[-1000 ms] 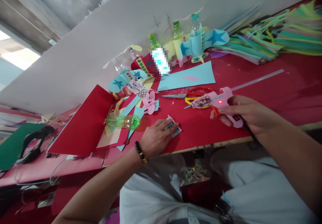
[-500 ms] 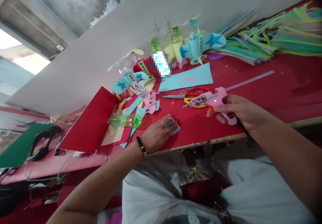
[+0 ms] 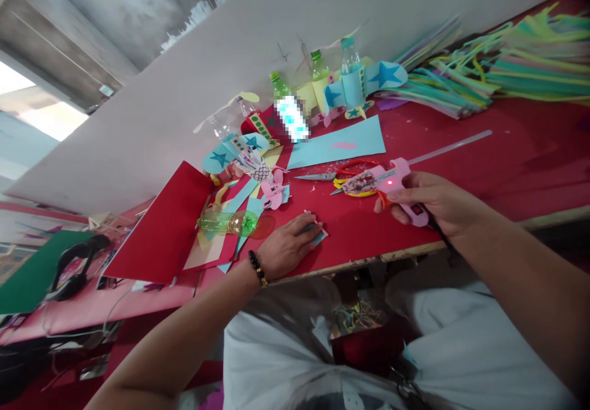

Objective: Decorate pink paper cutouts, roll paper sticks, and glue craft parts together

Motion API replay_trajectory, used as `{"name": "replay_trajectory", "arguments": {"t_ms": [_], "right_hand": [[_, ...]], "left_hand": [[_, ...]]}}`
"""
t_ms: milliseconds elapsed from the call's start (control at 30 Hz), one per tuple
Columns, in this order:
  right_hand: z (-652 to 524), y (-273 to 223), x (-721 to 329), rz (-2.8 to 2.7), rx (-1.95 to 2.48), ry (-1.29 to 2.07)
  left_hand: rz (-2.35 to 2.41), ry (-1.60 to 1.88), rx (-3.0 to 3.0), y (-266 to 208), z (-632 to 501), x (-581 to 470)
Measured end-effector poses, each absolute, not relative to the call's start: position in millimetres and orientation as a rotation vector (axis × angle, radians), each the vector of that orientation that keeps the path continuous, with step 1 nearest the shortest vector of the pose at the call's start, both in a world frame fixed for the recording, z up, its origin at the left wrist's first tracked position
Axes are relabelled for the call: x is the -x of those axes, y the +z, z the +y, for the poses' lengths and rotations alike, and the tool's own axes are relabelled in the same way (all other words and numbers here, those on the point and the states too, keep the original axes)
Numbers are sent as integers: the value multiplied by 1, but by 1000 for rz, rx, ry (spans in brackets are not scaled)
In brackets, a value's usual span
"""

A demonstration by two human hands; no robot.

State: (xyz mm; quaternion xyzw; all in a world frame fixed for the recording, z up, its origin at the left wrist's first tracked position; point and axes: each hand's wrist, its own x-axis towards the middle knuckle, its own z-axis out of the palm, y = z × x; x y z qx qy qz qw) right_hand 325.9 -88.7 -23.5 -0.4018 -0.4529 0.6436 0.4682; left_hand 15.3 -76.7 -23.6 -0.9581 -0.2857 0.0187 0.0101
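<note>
My right hand (image 3: 426,198) is wrapped around the handle of a pink glue gun (image 3: 400,176), its small red light lit. A clear glue stick (image 3: 454,145) sticks out from the back of the gun, and its nozzle points left above the scissors. My left hand (image 3: 290,243) lies flat near the table's front edge, fingers stretched over a small blue and pink paper piece (image 3: 319,236) that is partly hidden beneath them. Scissors with red handles (image 3: 357,165) and scissors with yellow handles (image 3: 364,193) lie by the nozzle. A pink paper butterfly shape (image 3: 273,190) rests beyond my left hand.
A green plastic bottle (image 3: 225,221) lies among paper strips at left, beside a standing red board (image 3: 161,225). Decorated bottles (image 3: 353,84) stand along the wall. A light blue sheet (image 3: 338,141) lies mid-table. Bundled pastel strips (image 3: 530,69) are at back right.
The whole view has shifted slightly. Both hands keep nearly the same places, the left on the paper piece and the right around the glue gun.
</note>
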Motion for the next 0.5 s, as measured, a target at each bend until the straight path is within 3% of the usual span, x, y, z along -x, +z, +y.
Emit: {"name": "replay_trajectory", "arguments": {"t_ms": [500], "right_hand": [[-90, -22, -326, -1091, 1001, 1590]], "left_hand": [[-847, 132, 2955, -19, -78, -20]]}}
